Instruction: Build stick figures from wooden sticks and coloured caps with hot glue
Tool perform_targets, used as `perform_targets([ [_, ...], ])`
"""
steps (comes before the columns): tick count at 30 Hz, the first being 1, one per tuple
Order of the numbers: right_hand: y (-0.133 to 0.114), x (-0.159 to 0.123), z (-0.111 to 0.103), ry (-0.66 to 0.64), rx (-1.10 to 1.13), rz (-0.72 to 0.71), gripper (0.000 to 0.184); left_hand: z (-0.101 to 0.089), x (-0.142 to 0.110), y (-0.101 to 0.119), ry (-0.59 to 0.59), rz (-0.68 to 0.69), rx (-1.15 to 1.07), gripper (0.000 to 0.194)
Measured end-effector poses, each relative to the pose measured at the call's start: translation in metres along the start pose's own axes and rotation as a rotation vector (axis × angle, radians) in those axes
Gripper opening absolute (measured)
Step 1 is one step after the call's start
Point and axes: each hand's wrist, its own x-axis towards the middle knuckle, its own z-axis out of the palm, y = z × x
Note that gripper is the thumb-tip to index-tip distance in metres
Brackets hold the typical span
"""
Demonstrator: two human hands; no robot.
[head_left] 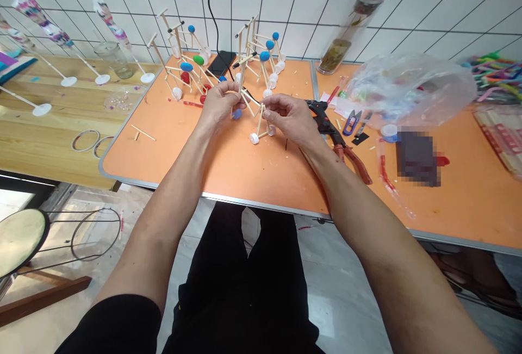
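Observation:
Both my hands hold a small model of thin wooden sticks (253,105) above the orange table (212,163). My left hand (220,105) pinches its upright stick, and my right hand (289,117) grips the sticks on the other side. A white bottle-cap wheel (254,138) hangs below the model, and a blue ball (236,114) sits low near my left hand. Behind my hands stand similar stick models (261,55) with blue balls and white caps. Close to my right hand lie a black glue gun (322,117) and red-handled pliers (350,161).
Blue thread snips (351,123), a crumpled plastic bag (408,90) and a pixelated black object (418,158) lie to the right. A black phone (221,63) and cable sit by the tiled wall. A wooden table (53,131) adjoins at left.

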Motion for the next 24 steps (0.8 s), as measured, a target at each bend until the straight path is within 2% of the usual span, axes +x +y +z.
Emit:
perform_targets([
  [4,0.0009,-0.0005,0.0001,-0.003,0.009,0.01,0.065,-0.0003,-0.0003,-0.0003,-0.004,0.0,0.003,0.019],
  [13,-0.0029,-0.0002,-0.0002,-0.009,0.009,-0.029,0.059,0.0019,-0.0036,0.0035,-0.001,-0.006,0.017,0.02],
  [24,0.0013,0.0003,0.0007,0.021,0.002,-0.072,0.044,0.001,-0.0007,0.0004,0.003,-0.019,0.003,0.018],
])
